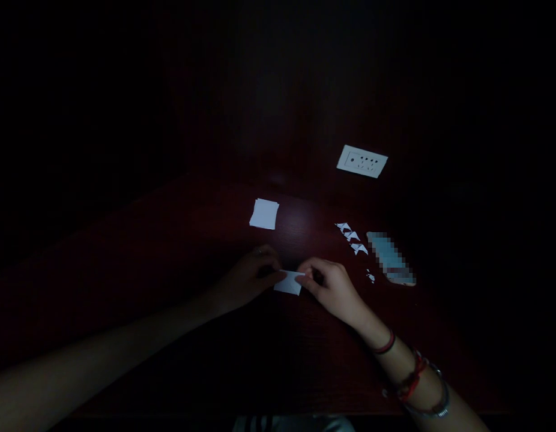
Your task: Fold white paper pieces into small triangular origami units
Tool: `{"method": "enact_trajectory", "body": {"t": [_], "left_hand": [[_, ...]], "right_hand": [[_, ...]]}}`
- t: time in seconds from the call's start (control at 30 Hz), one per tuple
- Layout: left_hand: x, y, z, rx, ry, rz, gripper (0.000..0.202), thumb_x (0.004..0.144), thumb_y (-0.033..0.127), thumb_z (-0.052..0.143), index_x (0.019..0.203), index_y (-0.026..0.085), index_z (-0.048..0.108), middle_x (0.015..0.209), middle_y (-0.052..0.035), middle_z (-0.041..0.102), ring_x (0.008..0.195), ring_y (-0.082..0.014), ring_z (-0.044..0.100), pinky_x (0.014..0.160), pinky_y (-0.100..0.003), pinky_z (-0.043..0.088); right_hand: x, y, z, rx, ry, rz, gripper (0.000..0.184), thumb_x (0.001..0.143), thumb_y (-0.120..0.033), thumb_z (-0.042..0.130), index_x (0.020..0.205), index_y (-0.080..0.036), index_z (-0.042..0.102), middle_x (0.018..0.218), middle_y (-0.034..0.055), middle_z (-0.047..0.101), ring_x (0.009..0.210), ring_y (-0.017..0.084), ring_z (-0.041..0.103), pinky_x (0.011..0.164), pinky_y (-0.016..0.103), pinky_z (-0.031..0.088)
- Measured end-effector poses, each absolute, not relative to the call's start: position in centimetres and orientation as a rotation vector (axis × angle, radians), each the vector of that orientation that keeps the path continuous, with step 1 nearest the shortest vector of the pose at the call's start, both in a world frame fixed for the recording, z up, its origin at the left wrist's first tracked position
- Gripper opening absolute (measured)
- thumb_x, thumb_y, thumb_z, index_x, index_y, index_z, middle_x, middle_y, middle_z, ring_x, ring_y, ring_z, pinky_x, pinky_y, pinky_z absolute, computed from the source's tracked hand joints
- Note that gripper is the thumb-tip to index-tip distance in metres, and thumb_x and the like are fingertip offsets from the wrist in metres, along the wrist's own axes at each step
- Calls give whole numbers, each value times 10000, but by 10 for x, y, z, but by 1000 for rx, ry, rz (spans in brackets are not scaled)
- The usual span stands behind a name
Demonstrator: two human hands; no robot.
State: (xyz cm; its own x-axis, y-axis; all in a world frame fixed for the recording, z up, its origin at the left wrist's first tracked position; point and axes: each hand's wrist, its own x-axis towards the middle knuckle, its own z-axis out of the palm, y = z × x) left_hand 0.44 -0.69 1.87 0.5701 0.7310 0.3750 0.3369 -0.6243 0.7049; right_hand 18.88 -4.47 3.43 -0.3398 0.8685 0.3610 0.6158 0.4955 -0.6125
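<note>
A small white slip of paper (289, 282) lies on the dark red table (170, 240) between my two hands. My left hand (248, 277) has its fingers curled and pinches the slip's left end. At the slip's right end my right hand (332, 287) is closed, thumb and fingers pinching the upper edge. Red bands and a metal bangle circle my right wrist. The scene is very dim.
A small stack of white paper squares (264, 214) lies beyond my hands. Three folded white paper pieces (352, 237) sit in a row to the right, beside a phone (390, 258). A white socket plate (362, 161) sits farther back. A tiny paper scrap (370, 276) lies near the phone.
</note>
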Motion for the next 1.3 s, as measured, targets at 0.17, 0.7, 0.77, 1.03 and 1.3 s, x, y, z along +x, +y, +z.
{"method": "enact_trajectory", "body": {"t": [0.17,0.7,0.77,1.03,1.3], "left_hand": [[5,-9,22,2312,886,934,117,793,188,456,720,170,546,849,0,459,819,-125,466,725,-258,384],[3,-15,30,2398,800,1014,116,799,125,428,744,172,519,899,-2,428,858,-123,441,734,-250,379],[2,-14,30,2389,816,1014,120,802,132,423,745,173,520,893,-1,433,846,-123,446,726,-252,384],[5,-17,32,2447,817,1011,90,792,149,465,792,187,546,895,3,442,854,-118,454,759,-255,377],[8,-16,27,2568,809,1039,139,776,109,460,846,200,538,991,-20,416,930,-144,426,786,-276,380]], "right_hand": [[190,-43,33,-1226,-2081,482,71,743,-158,491,700,-162,548,641,-13,517,592,94,475,550,202,366],[196,-41,39,-1120,-2162,456,133,646,-42,472,600,-165,454,619,-29,448,586,88,428,554,203,339],[201,-40,41,-1143,-2143,423,135,652,-44,471,597,-165,450,617,-27,452,587,91,429,557,209,340],[185,-45,47,-1103,-2164,358,61,724,-139,510,755,-176,547,812,21,483,773,134,468,708,266,374],[181,-48,44,-1161,-2186,268,80,724,-111,503,758,-174,540,831,25,477,791,146,448,724,289,356]]}}
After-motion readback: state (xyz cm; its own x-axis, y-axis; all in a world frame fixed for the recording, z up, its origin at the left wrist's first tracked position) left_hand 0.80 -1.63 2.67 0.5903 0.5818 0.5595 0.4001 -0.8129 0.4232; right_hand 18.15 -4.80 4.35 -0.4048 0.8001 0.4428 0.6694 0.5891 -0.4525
